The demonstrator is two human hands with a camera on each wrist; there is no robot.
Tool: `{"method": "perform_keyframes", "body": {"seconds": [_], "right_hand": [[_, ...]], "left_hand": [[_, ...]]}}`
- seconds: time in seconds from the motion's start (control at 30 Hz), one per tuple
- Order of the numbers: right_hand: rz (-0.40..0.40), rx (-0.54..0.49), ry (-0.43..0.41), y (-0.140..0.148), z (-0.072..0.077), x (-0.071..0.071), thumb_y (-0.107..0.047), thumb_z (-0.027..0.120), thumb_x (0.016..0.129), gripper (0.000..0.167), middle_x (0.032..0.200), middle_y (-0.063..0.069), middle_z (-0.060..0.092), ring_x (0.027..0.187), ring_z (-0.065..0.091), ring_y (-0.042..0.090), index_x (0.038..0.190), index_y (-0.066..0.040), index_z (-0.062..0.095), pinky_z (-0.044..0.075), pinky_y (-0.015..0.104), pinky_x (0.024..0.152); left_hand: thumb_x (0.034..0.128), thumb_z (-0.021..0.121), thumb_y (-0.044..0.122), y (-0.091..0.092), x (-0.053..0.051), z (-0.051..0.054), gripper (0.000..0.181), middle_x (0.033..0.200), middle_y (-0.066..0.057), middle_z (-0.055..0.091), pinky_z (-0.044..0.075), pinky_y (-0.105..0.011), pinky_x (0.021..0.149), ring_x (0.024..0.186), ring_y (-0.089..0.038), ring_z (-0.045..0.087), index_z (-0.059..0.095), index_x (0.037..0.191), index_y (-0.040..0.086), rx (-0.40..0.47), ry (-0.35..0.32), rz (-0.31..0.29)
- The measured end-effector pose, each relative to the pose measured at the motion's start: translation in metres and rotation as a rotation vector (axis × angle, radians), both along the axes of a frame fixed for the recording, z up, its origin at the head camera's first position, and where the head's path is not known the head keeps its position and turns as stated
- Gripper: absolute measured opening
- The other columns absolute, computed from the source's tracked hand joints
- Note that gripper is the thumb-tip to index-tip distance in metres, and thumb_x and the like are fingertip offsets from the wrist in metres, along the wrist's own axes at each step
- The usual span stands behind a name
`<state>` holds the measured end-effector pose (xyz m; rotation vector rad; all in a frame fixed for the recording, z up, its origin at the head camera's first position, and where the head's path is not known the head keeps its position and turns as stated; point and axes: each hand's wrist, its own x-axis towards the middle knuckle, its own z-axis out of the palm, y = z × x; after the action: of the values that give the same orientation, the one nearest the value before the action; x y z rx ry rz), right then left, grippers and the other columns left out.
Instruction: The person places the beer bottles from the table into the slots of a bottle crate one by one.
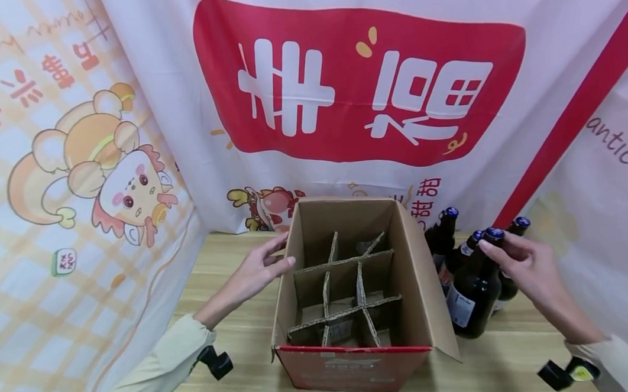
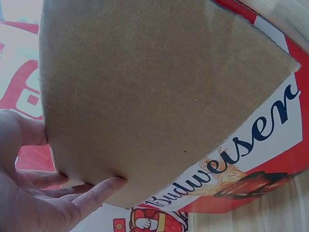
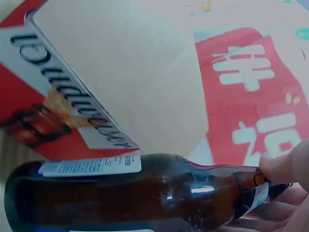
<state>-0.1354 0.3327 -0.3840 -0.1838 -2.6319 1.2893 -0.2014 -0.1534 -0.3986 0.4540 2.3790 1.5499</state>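
An open cardboard box (image 1: 354, 368) stands on the table, with brown cardboard dividers (image 1: 344, 259) splitting its inside into compartments. My left hand (image 1: 256, 270) holds the box's left side at the top edge. In the left wrist view, its fingers (image 2: 99, 195) press the outside of the brown flap (image 2: 145, 92), and the thumb reaches the flap's edge. To the right of the box, my right hand (image 1: 531, 270) grips a dark brown beer bottle (image 1: 474, 297) by its neck, just below the blue cap. A white label (image 3: 91, 166) shows on this bottle in the right wrist view.
More brown bottles with blue caps, among them one at the back (image 1: 441, 236), stand close beside the held one. The box's right flap (image 1: 430, 278) leans outward toward them. Printed cloth curtains (image 1: 361, 87) hang behind and at both sides of the wooden table (image 1: 237, 354).
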Motion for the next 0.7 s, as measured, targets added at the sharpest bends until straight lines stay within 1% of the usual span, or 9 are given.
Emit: {"method": "perform_keyframes", "body": {"seconds": [0.03,0.1,0.13,0.2,0.27,0.37,0.5,0.67,0.7], "right_hand": [[-0.003,0.017,0.026,-0.002,0.004,0.001,-0.036,0.069,0.102,0.068,0.127,0.028,0.068,0.08,0.059,-0.011,0.147,0.012,0.051,0.056,0.011,0.065],[-0.007,0.051,0.089,-0.006,0.012,0.003,-0.034,0.072,0.1,0.06,0.11,0.007,0.078,0.078,0.06,-0.01,0.141,0.009,0.06,0.054,0.008,0.064],[-0.006,0.067,0.122,-0.008,0.017,0.005,-0.032,0.073,0.1,0.055,0.101,-0.005,0.078,0.077,0.061,-0.009,0.137,0.007,0.064,0.053,0.007,0.064],[-0.002,0.075,0.184,-0.011,0.027,0.006,-0.028,0.075,0.099,0.047,0.088,-0.025,0.072,0.073,0.063,-0.005,0.131,0.006,0.069,0.053,0.007,0.063],[-0.01,0.073,0.228,-0.014,0.037,0.008,-0.025,0.076,0.098,0.043,0.084,-0.035,0.067,0.071,0.064,-0.004,0.128,0.004,0.071,0.052,0.005,0.063],[-0.026,0.045,0.261,-0.018,0.053,0.01,-0.024,0.077,0.097,0.041,0.084,-0.033,0.069,0.07,0.065,-0.003,0.129,0.002,0.072,0.052,0.005,0.064],[-0.037,0.023,0.272,-0.025,0.071,0.009,-0.025,0.076,0.098,0.042,0.088,-0.029,0.071,0.073,0.064,0.0,0.133,-0.003,0.071,0.052,0.003,0.071],[-0.046,0.038,0.29,-0.04,0.088,0.004,-0.031,0.075,0.098,0.043,0.088,-0.027,0.07,0.075,0.06,0.006,0.135,-0.01,0.072,0.051,0.008,0.066],[-0.047,0.037,0.287,-0.043,0.091,0.003,-0.032,0.074,0.098,0.043,0.09,-0.028,0.07,0.078,0.06,0.005,0.136,-0.012,0.071,0.051,0.008,0.067]], "left_hand": [[0.104,0.064,0.026,0.0,0.0,0.0,0.073,0.172,-0.019,0.022,0.052,-0.055,0.11,0.143,-0.048,0.047,0.028,0.166,0.011,0.0,0.001,-0.001],[0.1041,0.064,0.027,0.0,0.0,0.001,0.073,0.172,-0.019,0.023,0.052,-0.056,0.11,0.144,-0.048,0.047,0.028,0.166,0.011,-0.003,0.005,0.0],[0.1041,0.064,0.027,0.0,0.0,0.001,0.073,0.172,-0.019,0.023,0.052,-0.056,0.11,0.144,-0.048,0.047,0.028,0.166,0.011,-0.004,0.005,0.001],[0.1043,0.063,0.027,0.0,0.001,0.001,0.073,0.172,-0.019,0.023,0.051,-0.056,0.11,0.144,-0.048,0.047,0.028,0.166,0.011,-0.004,0.004,0.002],[0.1044,0.063,0.027,0.0,0.001,0.001,0.073,0.172,-0.018,0.023,0.051,-0.056,0.11,0.144,-0.048,0.046,0.028,0.166,0.012,-0.006,0.004,0.003],[0.1047,0.063,0.029,0.0,0.001,0.003,0.073,0.173,-0.017,0.022,0.051,-0.057,0.111,0.144,-0.048,0.046,0.027,0.166,0.012,-0.008,0.002,0.003],[0.1053,0.062,0.032,0.0,0.001,0.005,0.073,0.173,-0.017,0.021,0.051,-0.057,0.111,0.143,-0.047,0.049,0.027,0.167,0.014,-0.013,-0.004,0.005],[0.1064,0.061,0.031,0.001,0.001,0.006,0.07,0.171,-0.018,0.026,0.057,-0.051,0.107,0.137,-0.043,0.056,0.029,0.166,0.014,-0.004,-0.041,0.017],[0.1065,0.061,0.031,0.001,0.001,0.005,0.07,0.171,-0.018,0.027,0.057,-0.05,0.106,0.136,-0.042,0.057,0.029,0.166,0.014,-0.002,-0.048,0.022]]}}
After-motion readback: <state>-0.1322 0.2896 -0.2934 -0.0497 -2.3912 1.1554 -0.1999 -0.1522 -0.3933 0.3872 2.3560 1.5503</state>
